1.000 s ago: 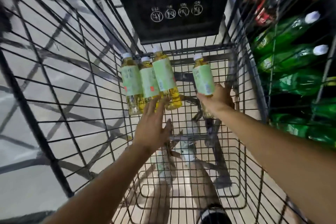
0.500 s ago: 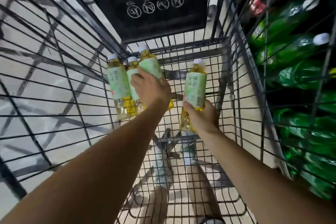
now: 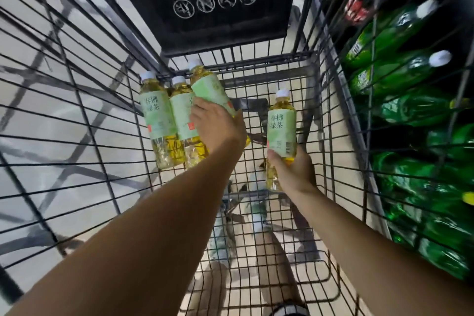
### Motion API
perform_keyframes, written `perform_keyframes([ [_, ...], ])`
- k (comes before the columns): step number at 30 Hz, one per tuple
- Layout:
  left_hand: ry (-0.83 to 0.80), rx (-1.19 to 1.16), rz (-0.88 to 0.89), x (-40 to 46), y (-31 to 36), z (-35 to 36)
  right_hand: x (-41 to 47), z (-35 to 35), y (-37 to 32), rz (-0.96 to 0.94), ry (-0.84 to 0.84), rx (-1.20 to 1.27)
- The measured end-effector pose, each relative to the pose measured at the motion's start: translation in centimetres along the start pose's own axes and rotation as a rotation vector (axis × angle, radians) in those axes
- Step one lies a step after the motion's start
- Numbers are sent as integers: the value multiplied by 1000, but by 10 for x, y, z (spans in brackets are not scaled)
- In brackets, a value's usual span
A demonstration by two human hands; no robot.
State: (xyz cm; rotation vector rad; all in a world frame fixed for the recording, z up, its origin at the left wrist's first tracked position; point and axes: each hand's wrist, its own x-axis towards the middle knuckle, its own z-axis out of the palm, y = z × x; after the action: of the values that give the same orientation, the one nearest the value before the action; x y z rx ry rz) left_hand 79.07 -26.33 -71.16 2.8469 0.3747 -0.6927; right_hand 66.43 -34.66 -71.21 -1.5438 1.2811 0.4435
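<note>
Head view: the left hand (image 3: 218,128) grips a tilted bottle (image 3: 208,90) beside two bottles (image 3: 157,115) in the cart (image 3: 77,136). The right hand (image 3: 295,174) holds an upright bottle (image 3: 281,131), maybe to stand it with them.

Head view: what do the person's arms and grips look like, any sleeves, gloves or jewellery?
Both arms are bare as far as the frame shows: no sleeve on the left forearm or the right forearm. The left grip and the right grip wear no gloves. No watch, bracelet or ring shows on the visible parts.
</note>
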Motion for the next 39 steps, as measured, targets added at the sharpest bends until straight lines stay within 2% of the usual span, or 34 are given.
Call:
perform_keyframes([
  [2, -17, -177, -125, 7, 4, 3, 1, 1, 1, 3, 0, 0],
  [4, -31, -287, -162, 10, 0, 3, 1, 1, 2, 2, -16, -5],
  [11, -144, -653, -22, -22, -42, -14, -15, -3, -3, -16, -87, 101],
  [17, -309, -902, 46, -77, -61, -83, -80, -32, -28, -93, -204, 228],
  [22, -430, -974, 77, -123, -86, -165, -157, -72, -43, -154, -289, 261],
  [26, -503, -972, 194, -181, -109, -243, -245, -106, -51, -207, -291, 273],
  [31, -558, -979, 340, -240, -148, -316, -358, -125, -47, -307, -214, 367],
  [39, -694, -914, 604, -322, -187, -379, -503, -142, -11, -441, -56, 593],
])
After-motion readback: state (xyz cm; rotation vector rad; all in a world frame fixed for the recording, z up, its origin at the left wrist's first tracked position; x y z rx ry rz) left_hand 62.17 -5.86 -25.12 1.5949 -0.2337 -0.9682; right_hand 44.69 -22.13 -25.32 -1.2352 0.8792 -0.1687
